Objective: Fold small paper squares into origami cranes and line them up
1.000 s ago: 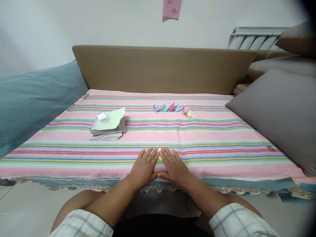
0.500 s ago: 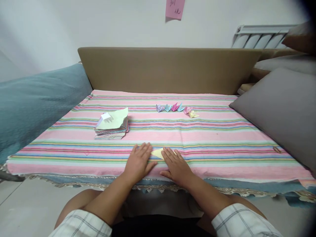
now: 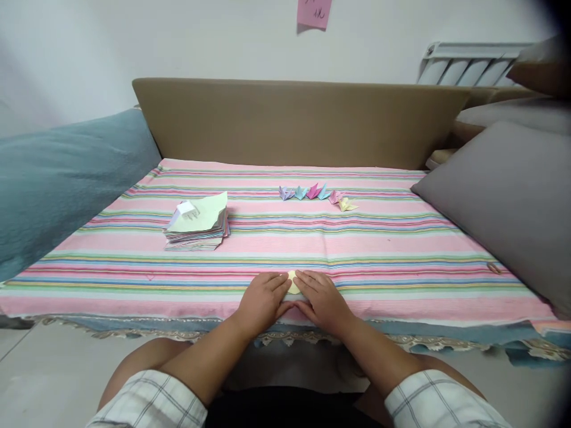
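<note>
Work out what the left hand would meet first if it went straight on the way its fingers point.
Past the yellow paper it seems to touch, the left hand would probably meet the right hand first, just across a narrow gap; depth is hard to judge.

The left hand (image 3: 262, 299) and the right hand (image 3: 326, 302) have their fingers on a small yellow paper (image 3: 293, 284) from both sides; whether they pinch it, I cannot tell. Beyond and left of the left fingers stands a paper stack (image 3: 203, 221) with a white object (image 3: 187, 209) on top. Beyond the right fingers, small folded papers (image 3: 314, 191) make a row on the striped cloth (image 3: 276, 242). Far right of the fingers is a grey cushion (image 3: 502, 202).
</note>
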`<state>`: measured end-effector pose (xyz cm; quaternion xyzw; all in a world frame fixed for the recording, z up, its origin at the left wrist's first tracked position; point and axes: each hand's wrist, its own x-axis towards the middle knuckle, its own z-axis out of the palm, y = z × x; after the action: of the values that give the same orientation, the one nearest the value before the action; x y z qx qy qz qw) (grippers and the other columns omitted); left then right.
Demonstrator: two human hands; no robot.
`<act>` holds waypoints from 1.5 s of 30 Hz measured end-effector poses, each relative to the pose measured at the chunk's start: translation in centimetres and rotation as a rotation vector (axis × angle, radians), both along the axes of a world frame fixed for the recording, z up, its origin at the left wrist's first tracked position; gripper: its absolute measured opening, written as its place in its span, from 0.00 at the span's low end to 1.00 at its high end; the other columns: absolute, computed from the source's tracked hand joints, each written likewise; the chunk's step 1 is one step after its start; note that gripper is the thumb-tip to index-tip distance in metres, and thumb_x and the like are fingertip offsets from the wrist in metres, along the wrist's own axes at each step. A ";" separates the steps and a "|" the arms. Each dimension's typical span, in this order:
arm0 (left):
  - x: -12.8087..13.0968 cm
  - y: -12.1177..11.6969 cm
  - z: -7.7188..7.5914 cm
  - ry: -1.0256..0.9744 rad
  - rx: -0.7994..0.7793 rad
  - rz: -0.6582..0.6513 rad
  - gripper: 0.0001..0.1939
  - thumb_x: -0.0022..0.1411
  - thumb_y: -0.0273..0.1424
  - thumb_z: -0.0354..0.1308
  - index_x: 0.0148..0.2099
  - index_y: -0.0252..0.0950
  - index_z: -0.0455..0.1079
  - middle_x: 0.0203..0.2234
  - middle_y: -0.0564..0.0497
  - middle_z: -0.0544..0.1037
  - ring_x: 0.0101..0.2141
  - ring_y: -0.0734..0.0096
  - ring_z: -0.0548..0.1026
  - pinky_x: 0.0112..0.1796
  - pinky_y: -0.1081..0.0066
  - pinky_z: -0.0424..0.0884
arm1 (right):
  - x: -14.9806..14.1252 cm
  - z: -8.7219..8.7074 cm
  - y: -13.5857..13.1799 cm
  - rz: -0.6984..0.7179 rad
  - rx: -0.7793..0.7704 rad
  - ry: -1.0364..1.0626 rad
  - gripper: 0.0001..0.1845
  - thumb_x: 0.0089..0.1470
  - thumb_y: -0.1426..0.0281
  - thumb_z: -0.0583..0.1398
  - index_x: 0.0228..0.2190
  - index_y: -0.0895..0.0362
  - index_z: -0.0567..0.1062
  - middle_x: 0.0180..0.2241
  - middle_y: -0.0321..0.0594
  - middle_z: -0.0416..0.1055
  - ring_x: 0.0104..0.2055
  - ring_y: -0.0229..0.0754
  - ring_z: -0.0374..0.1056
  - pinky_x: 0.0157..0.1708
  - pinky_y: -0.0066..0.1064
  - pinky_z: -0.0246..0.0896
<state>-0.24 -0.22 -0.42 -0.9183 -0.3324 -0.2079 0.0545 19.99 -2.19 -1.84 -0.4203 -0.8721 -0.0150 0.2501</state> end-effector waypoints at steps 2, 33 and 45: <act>0.1 0.0 0.2 -0.014 0.035 -0.021 0.18 0.59 0.41 0.54 0.46 0.35 0.70 0.41 0.45 0.77 0.39 0.62 0.73 0.40 0.62 0.69 | -0.2 0.2 -0.2 0.021 0.009 0.029 0.20 0.56 0.64 0.55 0.48 0.59 0.69 0.51 0.47 0.67 0.50 0.48 0.61 0.48 0.44 0.58; 0.7 1.7 2.6 -0.241 -0.374 0.089 0.09 0.59 0.32 0.52 0.39 0.41 0.74 0.32 0.53 0.79 0.33 0.69 0.74 0.35 0.70 0.68 | -0.2 1.9 1.3 -0.045 -0.195 0.283 0.14 0.58 0.65 0.51 0.40 0.53 0.73 0.37 0.38 0.75 0.39 0.40 0.69 0.40 0.31 0.61; 0.9 1.9 3.1 -0.387 -0.197 0.256 0.19 0.58 0.31 0.51 0.53 0.38 0.64 0.48 0.47 0.72 0.48 0.63 0.69 0.50 0.59 0.62 | 0.8 3.7 4.1 -0.219 -0.737 0.546 0.12 0.47 0.67 0.57 0.34 0.57 0.75 0.31 0.36 0.75 0.32 0.41 0.69 0.30 0.29 0.60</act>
<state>0.61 1.65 2.71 -0.8128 -0.4687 -0.3379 -0.0740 20.76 1.90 1.86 -0.5593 -0.6722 0.3803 0.3013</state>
